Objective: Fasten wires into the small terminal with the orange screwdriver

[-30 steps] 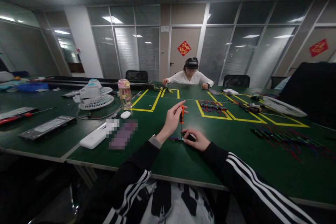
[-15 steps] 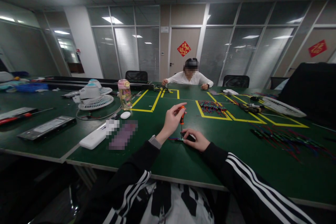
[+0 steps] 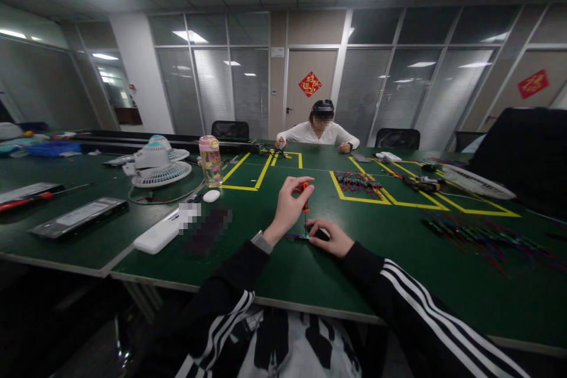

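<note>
My left hand (image 3: pixel 289 205) is closed round the orange handle of a small screwdriver (image 3: pixel 304 194), held upright with its tip pointing down. Directly below the tip lies a small dark part with coloured wires (image 3: pixel 302 236) on the green table (image 3: pixel 310 271). My right hand (image 3: pixel 330 235) rests on the table with its fingers pressed down on that part, holding it in place. Both sleeves are black with white stripes.
A white power bank (image 3: pixel 156 234), a white mouse (image 3: pixel 211 195), a pink bottle (image 3: pixel 210 159) and white fans (image 3: pixel 157 166) lie to the left. Bundles of coloured wires (image 3: pixel 478 235) lie to the right, inside and near yellow tape outlines. Another person (image 3: pixel 318 129) sits at the far side.
My left hand has turned the screwdriver handle and its fingers have curled more tightly round the top. My right hand stays on the small part.
</note>
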`<state>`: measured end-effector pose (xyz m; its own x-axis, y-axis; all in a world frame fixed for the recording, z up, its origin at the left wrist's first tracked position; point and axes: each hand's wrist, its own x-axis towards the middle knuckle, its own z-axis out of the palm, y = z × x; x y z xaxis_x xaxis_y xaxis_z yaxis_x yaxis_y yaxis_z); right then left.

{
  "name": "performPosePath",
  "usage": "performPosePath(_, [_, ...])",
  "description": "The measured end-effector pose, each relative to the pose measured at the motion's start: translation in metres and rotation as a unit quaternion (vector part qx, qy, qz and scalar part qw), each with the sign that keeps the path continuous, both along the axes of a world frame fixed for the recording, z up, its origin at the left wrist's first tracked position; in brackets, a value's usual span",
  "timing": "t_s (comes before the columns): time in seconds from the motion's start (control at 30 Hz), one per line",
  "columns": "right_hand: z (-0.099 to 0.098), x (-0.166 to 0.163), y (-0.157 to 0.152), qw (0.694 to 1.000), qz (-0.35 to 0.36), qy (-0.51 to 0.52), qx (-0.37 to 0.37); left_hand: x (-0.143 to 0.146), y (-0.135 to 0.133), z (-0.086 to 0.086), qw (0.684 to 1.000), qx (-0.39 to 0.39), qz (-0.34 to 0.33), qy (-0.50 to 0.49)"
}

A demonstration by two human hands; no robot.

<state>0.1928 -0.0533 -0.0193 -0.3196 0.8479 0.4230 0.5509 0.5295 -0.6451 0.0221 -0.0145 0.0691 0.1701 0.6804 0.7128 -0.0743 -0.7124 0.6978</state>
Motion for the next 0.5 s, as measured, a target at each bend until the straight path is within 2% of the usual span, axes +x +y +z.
performPosePath(0.07, [0.0005,-0.0003,-0.0002,1.000,-0.002,-0.003,0.000,-0.0002,-0.0011,0.0006,1.000,-0.011,-0.015,-0.003])
performPosePath(0.2, [0.0010,-0.0006,-0.0005,1.000,-0.005,-0.001,0.000,0.0017,-0.0012,0.0018,0.993,-0.069,-0.092,-0.024])
performPosePath(0.27, [0.0010,-0.0006,-0.0007,1.000,-0.004,0.002,-0.001,0.0019,-0.0014,0.0021,0.994,-0.067,-0.082,-0.025])
performPosePath(0.4, [0.0010,-0.0009,-0.0011,1.000,-0.003,0.003,-0.006,0.0003,-0.0028,0.0024,1.000,-0.008,-0.015,-0.008])
performPosePath(0.5, [0.0012,-0.0014,-0.0014,1.000,-0.006,0.006,-0.007,0.0002,-0.0028,0.0024,0.999,-0.021,-0.031,-0.008])
